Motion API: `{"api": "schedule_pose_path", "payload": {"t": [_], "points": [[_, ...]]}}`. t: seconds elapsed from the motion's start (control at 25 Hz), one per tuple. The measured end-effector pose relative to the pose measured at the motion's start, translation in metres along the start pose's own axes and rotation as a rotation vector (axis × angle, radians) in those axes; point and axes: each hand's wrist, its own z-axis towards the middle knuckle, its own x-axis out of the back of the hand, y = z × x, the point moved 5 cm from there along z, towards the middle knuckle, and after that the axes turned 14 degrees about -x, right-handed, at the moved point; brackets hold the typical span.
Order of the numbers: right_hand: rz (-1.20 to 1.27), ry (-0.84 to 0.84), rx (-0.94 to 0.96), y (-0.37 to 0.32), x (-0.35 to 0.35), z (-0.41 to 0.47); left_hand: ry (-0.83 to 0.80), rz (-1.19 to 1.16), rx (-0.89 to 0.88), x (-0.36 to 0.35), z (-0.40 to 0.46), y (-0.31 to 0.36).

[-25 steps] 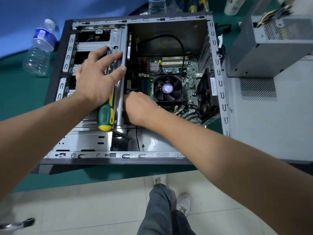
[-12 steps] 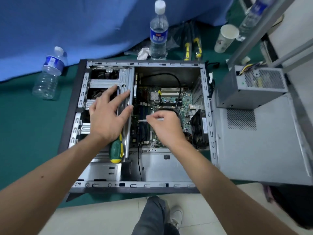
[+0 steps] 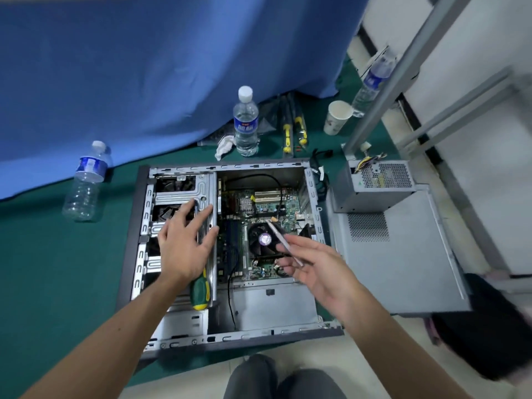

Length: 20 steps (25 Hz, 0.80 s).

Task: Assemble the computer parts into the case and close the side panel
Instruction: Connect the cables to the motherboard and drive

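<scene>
The open computer case (image 3: 138, 254) lies on its side on a green mat, with the motherboard (image 3: 267, 203) and CPU fan (image 3: 262, 240) showing inside. My left hand (image 3: 181, 249) sits over the drive cage (image 3: 178, 194) and holds a green-and-yellow screwdriver (image 3: 200, 292); its handle sticks out under my wrist and its shaft runs between my fingers. Above the fan, my right hand (image 3: 313, 269) pinches a thin pale metal strip (image 3: 283, 240) whose tip points at the motherboard. The grey side panel (image 3: 403, 269) lies right of the case, with the power supply (image 3: 377, 182) on its far end.
Two water bottles (image 3: 85, 182) (image 3: 245, 122) stand on the mat behind the case, with yellow-handled tools (image 3: 293, 131), a paper cup (image 3: 337, 116) and a crumpled tissue (image 3: 224, 145). A blue cloth hangs behind. A metal frame (image 3: 388, 82) rises at the right. My knees are at the bottom edge.
My right hand has lifted out of the case and moved right, now holding the thin strip up over the fan. The view has pulled back. My left hand stays on the drive cage.
</scene>
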Motion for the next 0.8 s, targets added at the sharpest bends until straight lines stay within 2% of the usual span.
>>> {"api": "schedule_pose_path", "payload": {"t": [0.12, 0.2, 0.28, 0.36, 0.4, 0.48, 0.6, 0.8], "points": [[0.15, -0.065, 0.045, -0.02, 0.034, -0.019, -0.03, 0.019, 0.005, 0.002, 0.002, 0.003], [0.166, 0.006, 0.112, -0.033, 0.064, -0.021, -0.047, 0.031, 0.018, 0.002, 0.003, 0.004], [0.017, 0.209, 0.13, -0.037, 0.092, -0.014, -0.056, 0.034, 0.03, 0.002, 0.003, 0.004], [-0.255, 0.431, 0.059, -0.028, 0.114, 0.004, -0.05, 0.03, 0.022, 0.003, 0.003, 0.006], [-0.36, 0.479, 0.006, -0.02, 0.12, 0.015, -0.048, 0.029, 0.021, 0.004, 0.003, 0.007], [-0.508, 0.524, -0.077, -0.005, 0.127, 0.037, -0.053, 0.031, 0.022, 0.006, 0.003, 0.01], [-0.777, 0.558, -0.097, 0.007, 0.133, 0.068, -0.068, 0.031, 0.033, 0.006, 0.003, 0.009], [-0.988, 0.564, -0.103, 0.02, 0.135, 0.089, -0.067, 0.031, 0.038, 0.003, 0.003, 0.006]]}}
